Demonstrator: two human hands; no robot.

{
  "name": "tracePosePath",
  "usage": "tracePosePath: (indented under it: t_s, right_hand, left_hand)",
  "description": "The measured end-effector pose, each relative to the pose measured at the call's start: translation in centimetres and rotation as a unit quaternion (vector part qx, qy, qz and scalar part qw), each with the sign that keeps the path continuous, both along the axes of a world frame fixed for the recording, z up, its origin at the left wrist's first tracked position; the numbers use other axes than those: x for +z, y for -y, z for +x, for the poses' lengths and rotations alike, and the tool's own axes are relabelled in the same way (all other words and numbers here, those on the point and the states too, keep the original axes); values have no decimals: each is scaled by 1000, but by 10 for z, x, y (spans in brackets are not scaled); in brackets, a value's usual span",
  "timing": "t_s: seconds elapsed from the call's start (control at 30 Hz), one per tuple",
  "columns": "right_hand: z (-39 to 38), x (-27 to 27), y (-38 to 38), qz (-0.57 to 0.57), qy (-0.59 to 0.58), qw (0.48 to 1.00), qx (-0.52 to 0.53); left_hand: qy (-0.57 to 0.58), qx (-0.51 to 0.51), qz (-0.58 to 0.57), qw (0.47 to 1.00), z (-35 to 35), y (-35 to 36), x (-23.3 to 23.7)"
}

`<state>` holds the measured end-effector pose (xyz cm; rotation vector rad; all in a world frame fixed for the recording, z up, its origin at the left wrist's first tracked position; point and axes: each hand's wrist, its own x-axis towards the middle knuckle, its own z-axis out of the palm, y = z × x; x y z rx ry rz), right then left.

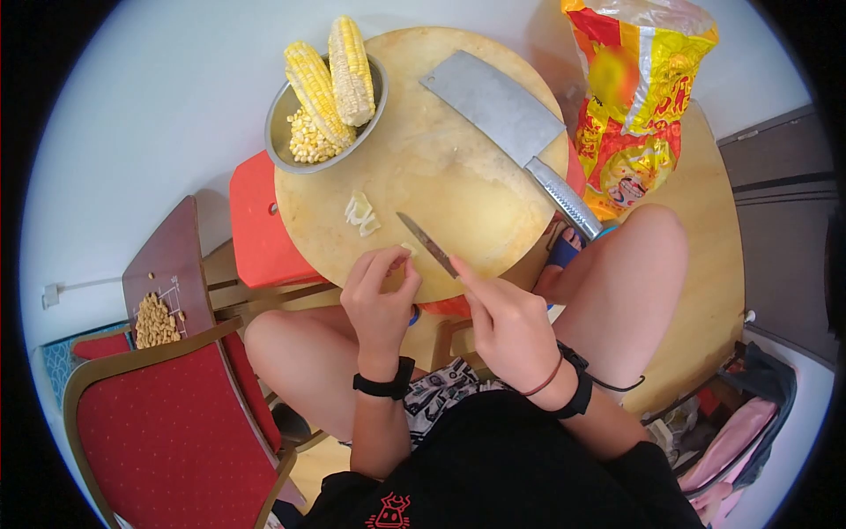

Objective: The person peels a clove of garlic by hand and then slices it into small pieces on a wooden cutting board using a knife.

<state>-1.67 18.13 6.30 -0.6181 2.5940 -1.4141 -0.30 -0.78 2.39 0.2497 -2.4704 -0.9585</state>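
Note:
My right hand (511, 326) grips a small knife (423, 238), its forefinger laid along the back of the blade, which points up and left over the round cutting board (423, 189). Close by on the left, my left hand (381, 295) is closed in a pinch at the board's near edge. A small pale piece (409, 249) shows at its fingertips; its kind is too small to tell. Several pale green-white scraps (359, 214) lie on the board just beyond that hand. A large cleaver (498, 101) rests across the board's far right, its metal handle over the edge.
A metal bowl (275, 132) with two corn cobs (352, 70) and loose kernels stands at the board's upper left. A red stool (264, 225) shows under the board. To the right is a red-yellow plastic bag (630, 123). A red chair (167, 432) stands left.

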Motion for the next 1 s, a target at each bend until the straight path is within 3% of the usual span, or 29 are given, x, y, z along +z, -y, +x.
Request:
tracePosePath:
  t_s: [0.03, 0.23, 0.53, 1.0]
  right_hand:
    - [0, -2, -1, -30, -34, 999, -14]
    - [-5, 11, -11, -70, 10, 996, -52]
    - [2, -3, -2, -38, 25, 999, 5]
    - [9, -2, 7, -22, 39, 999, 7]
  left_hand:
    - [-7, 0, 1, 1000, 1, 0, -1]
    - [-23, 3, -26, 999, 6, 2, -8]
    - [-37, -2, -51, 998, 8, 6, -11]
    - [-41, 9, -23, 999, 7, 4, -15]
